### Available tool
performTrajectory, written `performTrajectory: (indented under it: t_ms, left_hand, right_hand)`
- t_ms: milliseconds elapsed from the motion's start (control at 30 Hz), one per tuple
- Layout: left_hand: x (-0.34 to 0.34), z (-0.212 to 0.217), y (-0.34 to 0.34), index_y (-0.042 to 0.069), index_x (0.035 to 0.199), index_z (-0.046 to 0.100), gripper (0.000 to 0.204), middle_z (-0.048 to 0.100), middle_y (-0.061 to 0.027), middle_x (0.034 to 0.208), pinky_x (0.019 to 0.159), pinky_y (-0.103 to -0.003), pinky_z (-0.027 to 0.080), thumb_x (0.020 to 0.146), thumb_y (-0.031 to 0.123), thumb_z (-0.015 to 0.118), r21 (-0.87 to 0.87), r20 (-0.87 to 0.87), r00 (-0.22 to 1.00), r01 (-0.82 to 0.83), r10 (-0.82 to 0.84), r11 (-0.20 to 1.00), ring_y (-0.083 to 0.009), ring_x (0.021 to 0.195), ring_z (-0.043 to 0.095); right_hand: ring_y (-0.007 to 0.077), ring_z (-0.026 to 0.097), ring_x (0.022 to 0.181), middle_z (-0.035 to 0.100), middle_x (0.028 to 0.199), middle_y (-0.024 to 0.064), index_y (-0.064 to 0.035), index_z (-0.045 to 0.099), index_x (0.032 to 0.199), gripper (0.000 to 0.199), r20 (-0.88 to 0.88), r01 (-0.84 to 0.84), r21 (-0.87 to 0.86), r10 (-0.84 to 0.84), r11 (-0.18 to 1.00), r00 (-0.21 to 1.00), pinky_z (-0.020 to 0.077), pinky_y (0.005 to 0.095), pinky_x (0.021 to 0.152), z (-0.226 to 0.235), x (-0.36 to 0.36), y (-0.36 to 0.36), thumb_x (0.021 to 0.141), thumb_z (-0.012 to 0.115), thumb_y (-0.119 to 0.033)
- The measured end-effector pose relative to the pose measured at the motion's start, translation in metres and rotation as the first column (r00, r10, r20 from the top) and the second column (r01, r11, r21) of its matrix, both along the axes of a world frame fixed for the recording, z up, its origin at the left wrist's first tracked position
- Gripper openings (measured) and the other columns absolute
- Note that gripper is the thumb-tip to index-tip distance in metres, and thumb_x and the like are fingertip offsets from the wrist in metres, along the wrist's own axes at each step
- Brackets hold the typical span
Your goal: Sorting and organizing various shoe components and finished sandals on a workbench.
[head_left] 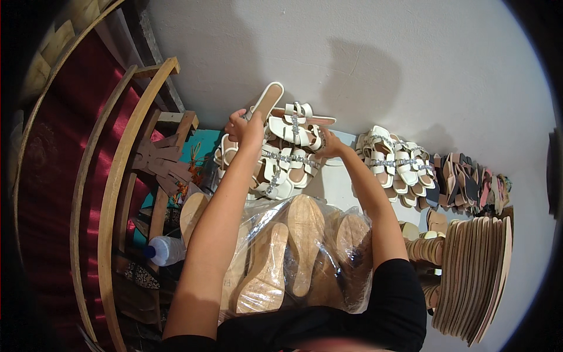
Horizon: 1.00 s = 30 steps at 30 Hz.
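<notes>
With its fingers wrapped round it, my left hand [247,130] holds a white sandal [270,100] by its strap end, the tan insole tilted up toward the wall. My right hand [332,145] grips the edge of a white sandal with a jewelled strap [288,131] on top of the pile; its fingertips are partly hidden. Under both hands lies a heap of similar white sandals [275,170] with sparkling straps. Behind the gripped one, another sandal [324,120] shows its pale insole.
A clear plastic bag of wooden shoe soles [305,234] lies close to my body. More white sandals [396,161] and dark ones [460,182] line the wall. Stacked flat sole pieces [472,276] stand at right. A wooden rack [126,176] and a blue-capped bottle [167,250] are at left.
</notes>
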<state>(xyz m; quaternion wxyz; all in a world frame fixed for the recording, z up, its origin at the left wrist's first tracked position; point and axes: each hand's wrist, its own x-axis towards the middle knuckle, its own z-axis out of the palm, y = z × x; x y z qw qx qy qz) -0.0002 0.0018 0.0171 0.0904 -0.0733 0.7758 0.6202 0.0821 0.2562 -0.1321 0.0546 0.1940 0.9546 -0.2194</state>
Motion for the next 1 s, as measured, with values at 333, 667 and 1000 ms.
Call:
performTrajectory:
  t_ms: [333, 667, 1000]
  left_hand:
    - [-0.004, -0.007, -0.003, 0.007, 0.111, 0.038, 0.049, 0.024, -0.0191, 0.119, 0.092, -0.040, 0.026, 0.067, 0.023, 0.053, 0.025, 0.016, 0.999, 0.048, -0.049, 0.999, -0.0324, 0.107, 0.025]
    - [-0.005, -0.013, -0.001, 0.012, 0.112, 0.044, 0.052, 0.031, -0.0184, 0.117, 0.091, -0.038, 0.029, 0.067, 0.034, 0.058, -0.040, 0.055, 0.994, 0.098, -0.096, 0.994, -0.0315, 0.108, 0.031]
    - [-0.006, -0.017, 0.001, 0.006, 0.128, 0.024, 0.044, 0.039, -0.0185, 0.121, 0.089, -0.032, 0.033, 0.087, 0.016, 0.038, 0.198, -0.231, 0.896, 0.426, -0.380, 0.883, -0.0262, 0.109, 0.042]
  right_hand:
    - [0.0356, 0.032, 0.113, 0.037, 0.119, 0.0184, -0.0056, 0.030, 0.122, 0.106, 0.134, 0.124, 0.095, -0.136, 0.988, 0.982, 0.0299, 0.0512, 0.088, 0.019, 0.004, -0.024, 0.034, 0.081, -0.036]
    - [0.0384, 0.046, 0.097, 0.047, 0.104, 0.0240, 0.0050, 0.032, 0.115, 0.092, -0.387, -0.158, -0.015, 0.140, 0.987, 0.911, 0.0386, 0.0401, 0.084, 0.018, 0.018, -0.021, 0.040, 0.073, -0.028]
    - [0.0380, 0.043, 0.101, 0.045, 0.107, 0.0256, 0.0049, 0.031, 0.117, 0.089, -0.560, -0.341, 0.042, 0.305, 0.939, 0.771, 0.0348, 0.0386, 0.088, 0.122, 0.034, -0.055, 0.046, 0.069, -0.033]
